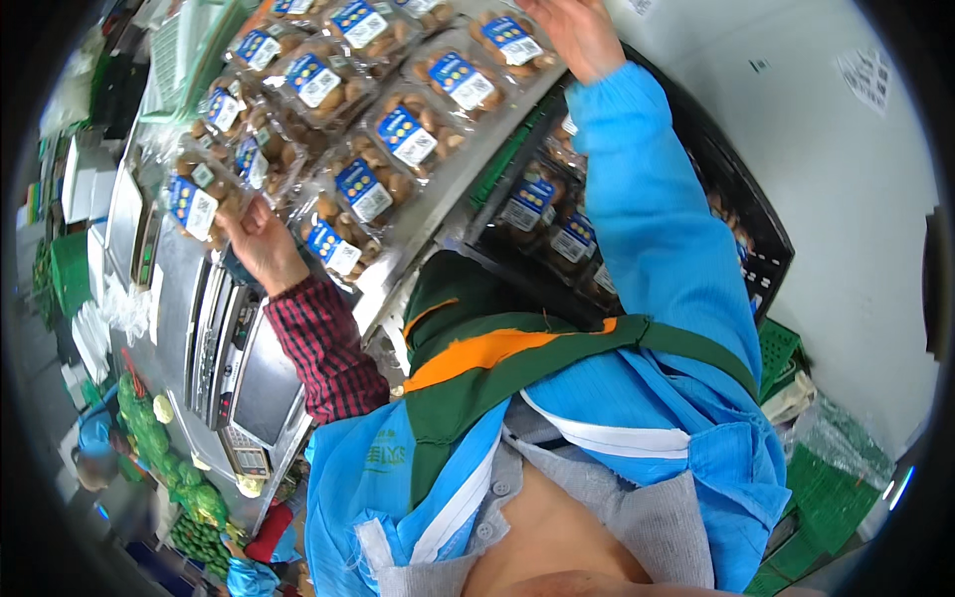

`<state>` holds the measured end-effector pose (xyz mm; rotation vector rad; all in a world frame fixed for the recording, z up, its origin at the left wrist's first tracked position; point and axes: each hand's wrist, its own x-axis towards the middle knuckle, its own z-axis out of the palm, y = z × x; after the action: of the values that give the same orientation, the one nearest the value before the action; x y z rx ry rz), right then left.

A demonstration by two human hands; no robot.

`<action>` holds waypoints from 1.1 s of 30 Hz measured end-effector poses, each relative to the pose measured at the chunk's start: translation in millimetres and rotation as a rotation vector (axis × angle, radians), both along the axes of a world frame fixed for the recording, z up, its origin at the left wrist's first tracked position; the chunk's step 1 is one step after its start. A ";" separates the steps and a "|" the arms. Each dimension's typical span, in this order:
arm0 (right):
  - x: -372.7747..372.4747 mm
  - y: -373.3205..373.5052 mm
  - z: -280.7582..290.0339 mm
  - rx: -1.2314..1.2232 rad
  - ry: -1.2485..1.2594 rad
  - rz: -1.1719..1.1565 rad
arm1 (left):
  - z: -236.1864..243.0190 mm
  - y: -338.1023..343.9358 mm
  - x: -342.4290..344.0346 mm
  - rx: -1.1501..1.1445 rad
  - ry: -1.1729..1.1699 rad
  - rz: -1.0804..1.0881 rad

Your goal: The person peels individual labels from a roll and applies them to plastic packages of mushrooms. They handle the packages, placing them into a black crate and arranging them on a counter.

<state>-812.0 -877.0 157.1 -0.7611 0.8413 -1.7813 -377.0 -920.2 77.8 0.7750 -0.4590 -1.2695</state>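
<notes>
Clear plastic packs of brown mushrooms with blue-and-white labels lie in rows on a metal table (pixel 423 221). At the left end of the rows, my left hand (pixel 264 244) is closed on the near edge of one mushroom pack (pixel 199 204), its fingers partly hidden. My right hand (pixel 575 35) reaches to the far right of the rows, beside another mushroom pack (pixel 509 42). Its visible fingers are stretched out, though the upper picture edge cuts off part of them. Nothing shows in that hand.
Beneath my right arm, a black crate (pixel 776 254) holds more mushroom packs (pixel 532 199). Light green baskets (pixel 194 60) stand at the far left. A metal-topped machine (pixel 264 368) is left of my body. Green netted produce (pixel 164 448) and other people (pixel 254 572) appear lower left.
</notes>
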 end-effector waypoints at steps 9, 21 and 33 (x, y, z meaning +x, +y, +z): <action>14.3 222.3 -20.3 0.597 0.112 0.097 | 49.3 80.6 -70.6 -0.009 0.136 -0.323; 72.3 256.3 -182.9 0.820 0.521 0.263 | 46.0 157.1 -137.3 0.108 0.127 -0.662; 57.1 284.0 -51.2 0.374 -0.253 0.108 | 40.6 215.0 -195.9 0.141 -0.349 -1.375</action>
<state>-754.9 -593.0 105.9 -0.3230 0.9078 -1.5249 -573.0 -705.2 118.4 0.7928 -1.3252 -2.4520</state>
